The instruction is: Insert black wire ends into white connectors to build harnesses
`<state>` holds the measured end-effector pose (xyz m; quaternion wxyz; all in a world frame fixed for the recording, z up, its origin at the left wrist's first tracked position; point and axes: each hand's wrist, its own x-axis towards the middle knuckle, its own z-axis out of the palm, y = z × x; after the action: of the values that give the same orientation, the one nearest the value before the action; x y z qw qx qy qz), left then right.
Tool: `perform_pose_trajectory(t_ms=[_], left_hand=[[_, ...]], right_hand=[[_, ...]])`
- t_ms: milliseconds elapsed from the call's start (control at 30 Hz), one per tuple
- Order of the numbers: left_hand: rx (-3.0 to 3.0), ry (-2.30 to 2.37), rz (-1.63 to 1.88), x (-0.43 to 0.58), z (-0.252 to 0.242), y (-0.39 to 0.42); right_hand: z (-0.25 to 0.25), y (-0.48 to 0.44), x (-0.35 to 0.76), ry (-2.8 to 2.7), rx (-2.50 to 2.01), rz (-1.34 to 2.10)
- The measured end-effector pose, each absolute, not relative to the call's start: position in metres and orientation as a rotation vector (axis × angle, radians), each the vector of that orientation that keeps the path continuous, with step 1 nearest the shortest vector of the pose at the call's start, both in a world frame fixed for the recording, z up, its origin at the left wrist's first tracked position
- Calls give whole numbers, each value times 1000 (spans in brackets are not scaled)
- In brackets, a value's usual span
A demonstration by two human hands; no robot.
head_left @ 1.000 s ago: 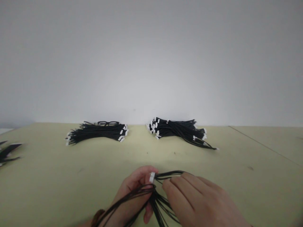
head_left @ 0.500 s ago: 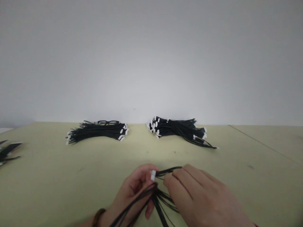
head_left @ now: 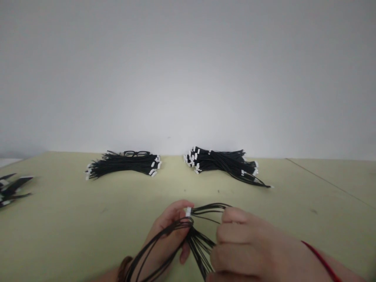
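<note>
From my station, the main change since the last frame is the right hand (head_left: 243,246): it has shifted rightward and curled, and a red cord (head_left: 321,258) now shows at the wrist. It sits against the black wires (head_left: 199,243), but I cannot tell whether it pinches them. The left hand (head_left: 166,235) is closed on the bundle, with the white connector (head_left: 188,212) poking out above the fingers. Ahead, on the pale green table (head_left: 58,219), lie a left wire stack (head_left: 123,164), with eyeglasses (head_left: 136,153) at its far edge, and a right wire stack (head_left: 223,164).

Left hand (head_left: 166,235) cupped, right hand (head_left: 255,250) curled just beside it (fingers (head_left: 232,231) bent).
</note>
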<state>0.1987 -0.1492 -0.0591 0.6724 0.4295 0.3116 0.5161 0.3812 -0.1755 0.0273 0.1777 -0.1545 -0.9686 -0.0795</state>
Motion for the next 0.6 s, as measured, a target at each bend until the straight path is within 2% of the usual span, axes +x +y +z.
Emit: perform_pose_trajectory(t_ms=[67, 133, 233, 400, 533, 600], left_hand=[[989, 686, 1167, 199, -57, -150], [992, 689, 1180, 198, -55, -151], [977, 689, 1191, 198, -51, -153], [962, 647, 1235, 197, -49, -153], [908, 591, 1249, 197, -50, -153], [898, 542, 1229, 197, -50, -153]], right_hand=[[35, -170, 388, -2668, -326, -9], [38, -163, 394, -2488, -303, 371], [38, -153, 401, -1927, -292, 908], [52, -165, 398, -1032, -343, 1292], [56, -192, 380, -1258, -773, 1519], [47, -199, 371, -1539, -1158, 1447]])
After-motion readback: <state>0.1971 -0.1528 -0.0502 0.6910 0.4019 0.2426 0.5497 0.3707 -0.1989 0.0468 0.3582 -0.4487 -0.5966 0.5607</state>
